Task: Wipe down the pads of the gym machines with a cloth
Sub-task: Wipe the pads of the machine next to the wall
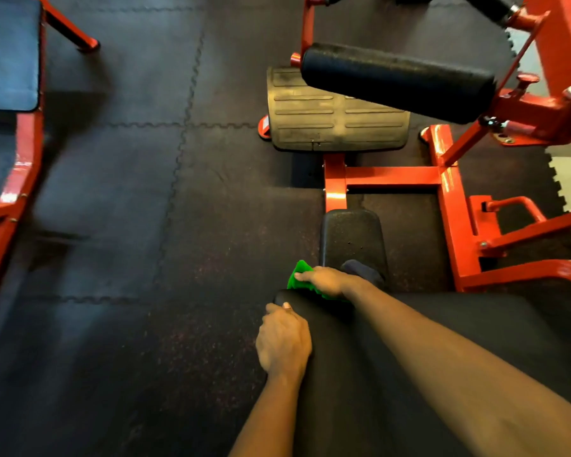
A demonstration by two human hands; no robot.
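Interlocking black rubber floor tiles [112, 209] lie under a ribbed footplate [327, 120] and red steel frame [452, 209].

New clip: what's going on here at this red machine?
A person is wiping down a gym machine. The right hand presses a green cloth onto the far end of the large black pad. The left hand holds that pad's left edge, fingers curled over it. The smaller pad and the roller pad, further ahead on the red frame, are not being touched.
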